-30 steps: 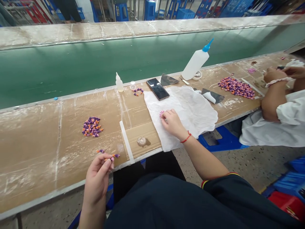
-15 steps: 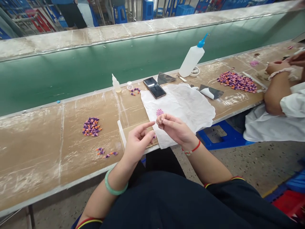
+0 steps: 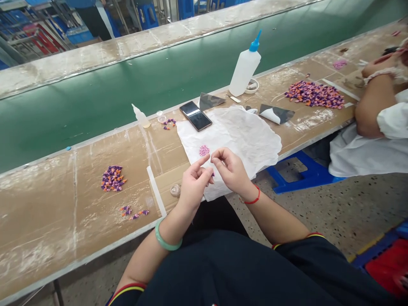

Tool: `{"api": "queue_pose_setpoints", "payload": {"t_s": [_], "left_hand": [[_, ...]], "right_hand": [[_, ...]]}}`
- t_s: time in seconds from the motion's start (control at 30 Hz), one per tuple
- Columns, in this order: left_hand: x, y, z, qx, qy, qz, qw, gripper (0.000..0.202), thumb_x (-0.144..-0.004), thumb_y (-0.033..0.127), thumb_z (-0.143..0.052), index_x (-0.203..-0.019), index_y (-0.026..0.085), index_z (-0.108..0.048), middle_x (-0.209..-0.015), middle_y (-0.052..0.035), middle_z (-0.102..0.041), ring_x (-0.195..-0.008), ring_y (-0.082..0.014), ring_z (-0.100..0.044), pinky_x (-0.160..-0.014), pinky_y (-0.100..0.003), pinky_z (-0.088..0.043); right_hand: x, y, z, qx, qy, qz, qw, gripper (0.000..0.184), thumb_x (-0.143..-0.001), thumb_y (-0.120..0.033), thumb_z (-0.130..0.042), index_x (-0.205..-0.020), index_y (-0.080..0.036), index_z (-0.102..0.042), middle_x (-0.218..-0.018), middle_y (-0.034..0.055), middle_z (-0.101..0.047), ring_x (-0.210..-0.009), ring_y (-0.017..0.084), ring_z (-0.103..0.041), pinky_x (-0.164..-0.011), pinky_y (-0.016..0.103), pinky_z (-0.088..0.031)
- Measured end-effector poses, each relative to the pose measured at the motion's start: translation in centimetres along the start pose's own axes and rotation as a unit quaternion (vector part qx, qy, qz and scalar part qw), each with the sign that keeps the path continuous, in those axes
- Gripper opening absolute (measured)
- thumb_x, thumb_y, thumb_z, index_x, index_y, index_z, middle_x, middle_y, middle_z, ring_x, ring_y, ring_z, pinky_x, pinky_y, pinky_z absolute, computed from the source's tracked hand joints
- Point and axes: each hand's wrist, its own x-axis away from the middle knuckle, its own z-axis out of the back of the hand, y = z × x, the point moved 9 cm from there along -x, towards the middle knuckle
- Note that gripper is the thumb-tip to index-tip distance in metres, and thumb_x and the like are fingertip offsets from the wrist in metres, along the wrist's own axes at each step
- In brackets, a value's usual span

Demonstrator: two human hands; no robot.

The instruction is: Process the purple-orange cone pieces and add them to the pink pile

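My left hand (image 3: 195,183) is over the front edge of the table, index finger stretched out, thumb against the curled fingers. A small purple-pink piece (image 3: 213,174) peeks out from its grip; most of it is hidden. Close by on the right, my right hand (image 3: 232,171) pinches thumb and forefinger together near the left index tip. Whatever is in that pinch is too small to make out. Just beyond both hands, a cluster of tiny pink-and-white bits (image 3: 204,150) lies on a white cloth (image 3: 248,131). A small round container (image 3: 175,190) sits left of my left hand.
Purple-and-orange pieces form a pile (image 3: 113,178) at left and a larger heap (image 3: 314,94) at right. A phone (image 3: 196,115), a small dropper bottle (image 3: 140,117) and a big white bottle (image 3: 245,72) stand or lie behind. At right is a co-worker's arm (image 3: 372,106).
The camera view has shifted and tilted. My left hand has come nearer to the right, and the round container beside it now shows. My right hand keeps its pinch, turned slightly.
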Motion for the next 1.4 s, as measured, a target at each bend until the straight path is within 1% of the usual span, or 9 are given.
{"api": "queue_pose_setpoints", "payload": {"t_s": [0.17,0.37,0.5,0.7,0.93,1.1,1.2,1.27,1.4], "left_hand": [[-0.3,-0.5,-0.8,-0.015,0.001,0.009,1.0,0.055,-0.072,0.033,-0.075,-0.123,0.012,-0.07,-0.052,0.006,-0.054,-0.05,-0.0083,-0.05,-0.055,-0.024,-0.038],[-1.0,-1.5,-0.5,-0.009,0.043,0.053,0.998,0.053,-0.069,0.034,-0.077,-0.117,0.011,-0.072,-0.054,0.0045,-0.057,-0.05,-0.007,-0.048,-0.053,-0.023,-0.034],[-1.7,-2.5,-0.6,0.035,0.049,0.092,0.994,0.055,-0.065,0.033,-0.079,-0.114,0.01,-0.072,-0.055,0.0045,-0.056,-0.047,-0.0047,-0.041,-0.05,-0.022,-0.027],[-1.6,-3.6,-0.9,0.134,0.05,0.151,0.978,0.049,-0.063,0.028,-0.077,-0.107,0.008,-0.07,-0.047,0.0079,-0.046,-0.042,-0.0033,-0.03,-0.047,-0.021,-0.016],[-1.5,-4.5,-1.4,0.208,0.068,0.186,0.958,0.038,-0.065,0.019,-0.071,-0.102,0.007,-0.068,-0.046,0.0091,-0.042,-0.041,-0.0028,-0.026,-0.044,-0.019,-0.014],[-1.3,-5.0,-1.4,0.247,0.084,0.196,0.945,0.028,-0.071,0.017,-0.068,-0.097,0.007,-0.067,-0.047,0.0081,-0.042,-0.042,-0.0028,-0.026,-0.044,-0.018,-0.015],[-1.2,-5.0,-1.4,0.249,0.082,0.196,0.945,0.023,-0.073,0.018,-0.067,-0.095,0.008,-0.067,-0.047,0.0079,-0.04,-0.043,-0.0036,-0.027,-0.044,-0.018,-0.015],[-1.2,-5.0,-1.4,0.251,0.081,0.196,0.944,0.022,-0.074,0.018,-0.067,-0.094,0.009,-0.067,-0.047,0.0078,-0.04,-0.043,-0.0037,-0.026,-0.044,-0.018,-0.016],[-1.0,-5.0,-1.4,0.26,0.077,0.202,0.941,0.022,-0.073,0.017,-0.068,-0.093,0.009,-0.067,-0.048,0.008,-0.04,-0.043,-0.0036,-0.026,-0.044,-0.017,-0.015]], "right_hand": [[-0.1,0.5,0.8,0.033,0.005,0.012,0.999,0.008,-0.093,-0.023,-0.052,-0.086,-0.021,-0.055,-0.08,0.0015,-0.06,-0.074,0.018,-0.057,-0.07,0.032,-0.047],[-0.9,1.5,1.6,0.093,0.011,0.046,0.995,0.004,-0.092,-0.025,-0.058,-0.091,-0.023,-0.054,-0.087,0.0032,-0.062,-0.082,0.022,-0.058,-0.074,0.037,-0.048],[-1.3,2.5,1.4,0.1,-0.013,0.077,0.992,0.003,-0.093,-0.024,-0.057,-0.091,-0.024,-0.054,-0.095,0.0047,-0.064,-0.091,0.025,-0.059,-0.083,0.042,-0.048],[-1.0,4.1,1.4,0.079,-0.02,0.041,0.996,0.012,-0.093,-0.032,-0.062,-0.1,-0.024,-0.059,-0.101,0.0057,-0.067,-0.098,0.026,-0.062,-0.089,0.045,-0.05],[-0.9,5.1,1.3,0.139,-0.027,0.037,0.989,0.021,-0.091,-0.032,-0.066,-0.109,-0.023,-0.061,-0.107,0.0093,-0.069,-0.105,0.031,-0.061,-0.092,0.049,-0.051],[-0.6,5.3,0.6,0.051,-0.061,0.046,0.996,0.02,-0.094,-0.028,-0.061,-0.113,-0.023,-0.061,-0.124,0.0092,-0.066,-0.123,0.03,-0.057,-0.105,0.051,-0.045],[-0.4,5.4,0.5,-0.009,-0.071,0.019,0.997,0.018,-0.094,-0.027,-0.059,-0.112,-0.024,-0.062,-0.132,0.0084,-0.063,-0.124,0.027,-0.057,-0.104,0.048,-0.046],[-0.5,5.5,1.1,-0.007,-0.047,0.003,0.999,0.015,-0.093,-0.027,-0.058,-0.106,-0.024,-0.064,-0.125,0.0079,-0.066,-0.117,0.026,-0.061,-0.097,0.045,-0.05],[-0.7,5.8,2.7,0.084,0.018,0.001,0.996,0.007,-0.089,-0.023,-0.059,-0.093,-0.022,-0.064,-0.091,0.0049,-0.07,-0.086,0.023,-0.066,-0.078,0.038,-0.053]]}}
